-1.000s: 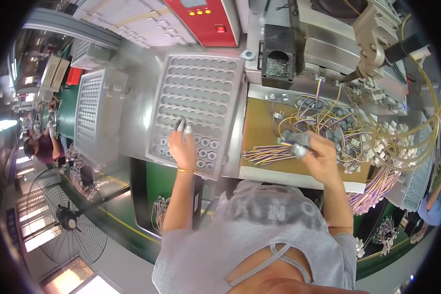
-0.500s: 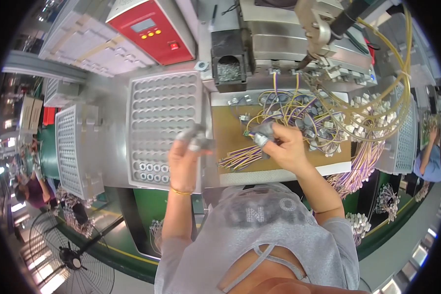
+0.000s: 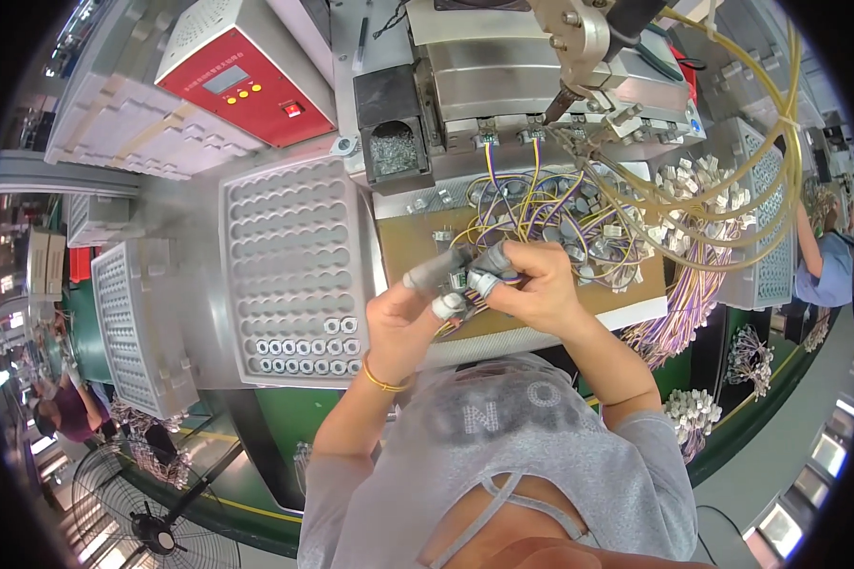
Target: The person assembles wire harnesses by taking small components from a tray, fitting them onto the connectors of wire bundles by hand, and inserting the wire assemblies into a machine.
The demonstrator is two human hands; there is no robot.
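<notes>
My left hand (image 3: 410,318) and my right hand (image 3: 531,284) meet over the brown board (image 3: 417,248), fingertips in grey finger cots. Between them they pinch a small grey connector part (image 3: 463,281) with thin coloured wires (image 3: 541,204) trailing from it. Just left of my left hand lies a grey moulded tray (image 3: 294,256) with rows of round pockets; two short rows of small ring parts (image 3: 308,356) sit at its near edge.
A metal machine (image 3: 541,76) with yellow tubes stands behind the board. A black hopper (image 3: 394,142) of small metal pieces is beside it. A red-and-white control box (image 3: 247,71) is at far left, more grey trays (image 3: 133,322) left, a fan (image 3: 152,526) below.
My left hand left the tray of ring parts and came right to join my right hand. Both hands now hold the small part together over the board.
</notes>
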